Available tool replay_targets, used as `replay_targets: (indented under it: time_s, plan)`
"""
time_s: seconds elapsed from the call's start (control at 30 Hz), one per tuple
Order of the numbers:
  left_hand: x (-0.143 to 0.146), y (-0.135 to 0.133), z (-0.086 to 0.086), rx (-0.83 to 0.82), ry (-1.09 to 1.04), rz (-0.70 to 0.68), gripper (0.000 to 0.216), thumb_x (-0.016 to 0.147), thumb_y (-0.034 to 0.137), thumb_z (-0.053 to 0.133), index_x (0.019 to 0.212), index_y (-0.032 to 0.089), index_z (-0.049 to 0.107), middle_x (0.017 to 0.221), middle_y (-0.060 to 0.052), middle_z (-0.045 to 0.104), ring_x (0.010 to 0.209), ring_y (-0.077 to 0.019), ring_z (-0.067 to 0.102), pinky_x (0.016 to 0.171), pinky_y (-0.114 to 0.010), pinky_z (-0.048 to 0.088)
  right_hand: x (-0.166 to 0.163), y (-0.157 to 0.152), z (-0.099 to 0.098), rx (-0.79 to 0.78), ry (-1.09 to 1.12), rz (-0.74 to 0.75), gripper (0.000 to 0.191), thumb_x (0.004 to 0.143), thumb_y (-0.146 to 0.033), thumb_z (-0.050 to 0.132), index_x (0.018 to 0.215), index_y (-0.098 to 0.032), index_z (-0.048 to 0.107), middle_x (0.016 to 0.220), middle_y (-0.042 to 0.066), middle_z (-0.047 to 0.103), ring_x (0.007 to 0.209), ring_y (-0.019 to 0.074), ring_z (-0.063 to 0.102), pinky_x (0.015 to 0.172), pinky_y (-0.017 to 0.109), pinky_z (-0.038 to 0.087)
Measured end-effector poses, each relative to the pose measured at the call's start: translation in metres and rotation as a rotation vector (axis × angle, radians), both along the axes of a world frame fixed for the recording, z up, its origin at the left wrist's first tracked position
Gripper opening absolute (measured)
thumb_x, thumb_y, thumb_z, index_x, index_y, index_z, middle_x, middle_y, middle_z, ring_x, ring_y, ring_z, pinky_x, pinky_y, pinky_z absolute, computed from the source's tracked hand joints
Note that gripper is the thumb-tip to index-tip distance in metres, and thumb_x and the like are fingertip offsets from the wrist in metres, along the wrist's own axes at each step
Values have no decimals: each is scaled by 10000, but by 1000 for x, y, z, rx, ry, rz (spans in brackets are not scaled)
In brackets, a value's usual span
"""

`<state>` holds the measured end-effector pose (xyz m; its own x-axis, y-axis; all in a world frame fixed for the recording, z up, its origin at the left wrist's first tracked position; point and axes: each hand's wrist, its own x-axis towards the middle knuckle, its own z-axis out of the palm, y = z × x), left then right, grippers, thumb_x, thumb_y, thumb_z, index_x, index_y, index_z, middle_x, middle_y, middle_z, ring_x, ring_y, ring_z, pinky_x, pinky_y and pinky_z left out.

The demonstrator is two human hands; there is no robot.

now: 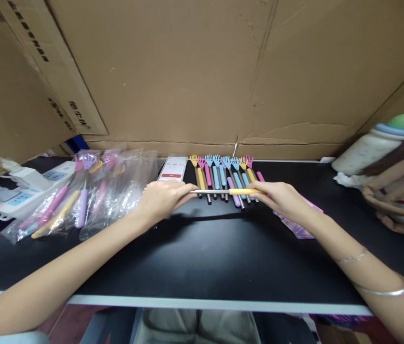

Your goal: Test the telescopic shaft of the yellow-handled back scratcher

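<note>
A back scratcher (245, 191) with a yellow handle and a metal rod is held level above the table between my two hands. My left hand (164, 198) is closed around its far end, so the claw head is mostly hidden by my fingers. The end of the yellow handle is gripped by my right hand (282, 198). Just behind it lies a row of back scratchers (217, 177) with yellow, pink, blue and purple handles, claws pointing to the back. Under my right forearm lie pink and purple printed cards (297, 227), partly covered.
Clear plastic bags (116, 177) with more back scratchers lie at the left, against a power strip (26, 191). A phone (173, 168) stands behind my left hand. At the right are a bottle (370, 148) and a brown bag (395, 200). Cardboard (187, 71) walls the back.
</note>
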<state>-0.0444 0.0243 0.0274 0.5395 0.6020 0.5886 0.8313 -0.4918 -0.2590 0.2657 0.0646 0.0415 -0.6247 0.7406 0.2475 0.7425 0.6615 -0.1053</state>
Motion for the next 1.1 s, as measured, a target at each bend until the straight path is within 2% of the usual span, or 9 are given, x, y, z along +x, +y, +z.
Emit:
replay_targets:
  time_s: [0.2, 0.33, 0.47, 0.63, 0.73, 0.9, 1.1]
  plan:
    - [0, 1, 1, -10, 0, -8, 286, 926, 416, 396, 913, 271, 643, 788, 41, 696, 671, -116, 635, 488, -211, 331, -2, -1, 0, -45, -48, -12, 372, 921, -476, 284, 863, -234, 561, 735, 12, 626, 599, 136, 543, 546, 218, 329]
    - [1, 1, 1, -54, 14, 15, 305, 930, 419, 380, 896, 254, 633, 766, 26, 686, 671, -119, 627, 484, -205, 313, -4, -2, 0, -32, -46, -19, 319, 914, -451, 323, 856, -234, 550, 723, 5, 620, 591, 131, 536, 545, 216, 328]
    - [2, 0, 1, -108, 48, 40, 276, 928, 409, 387, 915, 252, 613, 768, 22, 676, 662, -122, 619, 474, -211, 292, -3, -1, -1, 30, 4, -19, 215, 881, -417, 425, 895, -243, 552, 719, -15, 624, 576, 118, 528, 549, 213, 329]
    - [1, 1, 1, -111, 50, 33, 245, 921, 403, 406, 929, 245, 592, 769, 18, 670, 662, -126, 612, 489, -221, 306, -3, 0, -3, 113, 8, -32, 195, 855, -424, 471, 846, -238, 528, 673, -22, 606, 541, 115, 517, 518, 209, 313]
    - [2, 1, 0, -127, 44, -7, 220, 924, 378, 409, 921, 237, 578, 802, 19, 667, 710, -129, 614, 533, -219, 340, -4, -2, -5, 125, -1, -55, 193, 856, -421, 467, 816, -234, 487, 637, -30, 590, 492, 115, 510, 501, 210, 312]
    - [5, 0, -2, -192, 10, -43, 187, 937, 299, 382, 981, 220, 545, 876, 13, 672, 722, -126, 621, 537, -209, 345, -6, -2, -12, 193, -34, -64, 176, 886, -403, 415, 877, -234, 464, 619, -27, 596, 465, 134, 536, 479, 215, 303]
    - [6, -3, -2, -243, -30, -43, 214, 938, 354, 387, 1022, 236, 545, 893, 21, 680, 738, -132, 639, 525, -210, 347, -8, -2, -12, 222, -80, -49, 179, 895, -383, 404, 886, -244, 517, 658, -20, 633, 488, 128, 542, 491, 219, 304]
